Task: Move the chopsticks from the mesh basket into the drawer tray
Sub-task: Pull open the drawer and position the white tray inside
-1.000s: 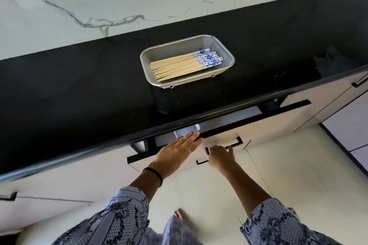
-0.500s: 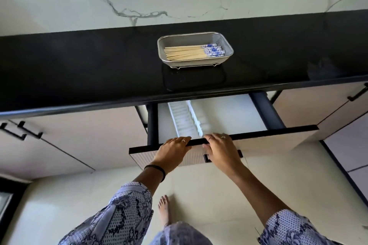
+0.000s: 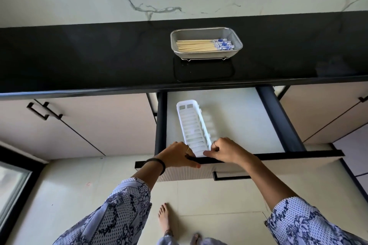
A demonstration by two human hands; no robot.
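Several wooden chopsticks (image 3: 203, 46) with blue-and-white patterned ends lie side by side in a steel mesh basket (image 3: 238, 41) on the black countertop (image 3: 99, 55). Below it the drawer (image 3: 278, 157) stands pulled out, with a long white slotted tray (image 3: 194, 125) lying on its pale floor. My left hand (image 3: 177, 156) grips the drawer's black front rim, fingers curled over it. My right hand (image 3: 227, 152) grips the same rim just to the right, beside the tray's near end.
A marble wall rises behind the counter. Closed cabinet fronts with black handles (image 3: 44, 110) flank the drawer on both sides. The drawer's own black handle (image 3: 229, 177) hangs on its front. My bare feet (image 3: 165, 217) stand on the pale tiled floor below.
The drawer has slid much farther out, uncovering the whole white tray. Both hands stayed on its front rim and came toward me with it.
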